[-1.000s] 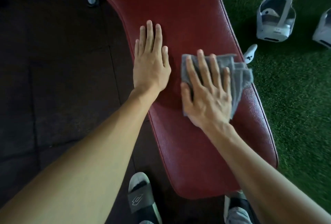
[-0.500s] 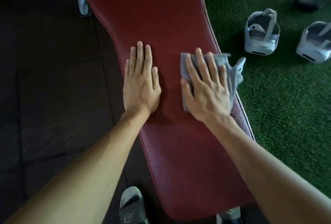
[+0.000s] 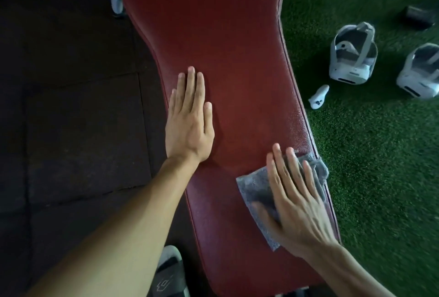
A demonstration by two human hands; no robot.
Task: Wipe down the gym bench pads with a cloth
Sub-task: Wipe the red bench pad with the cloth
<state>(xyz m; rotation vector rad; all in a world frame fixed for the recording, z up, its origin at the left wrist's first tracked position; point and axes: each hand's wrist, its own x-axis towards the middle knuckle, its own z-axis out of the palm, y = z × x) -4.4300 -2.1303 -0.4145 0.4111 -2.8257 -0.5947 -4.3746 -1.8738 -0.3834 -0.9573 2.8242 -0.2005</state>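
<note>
We press our right hand flat, fingers spread, on the grey cloth at the red bench pad's four o'clock edge; our left hand lies flat at nine o'clock, fingers together, gripping nothing

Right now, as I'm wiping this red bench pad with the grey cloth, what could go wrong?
The grey cloth under your flat right hand already overhangs the right edge of the red vinyl bench pad, so it may slip off onto the green turf. A wide sweep could perhaps reach the small white controller lying beside the pad.
</note>
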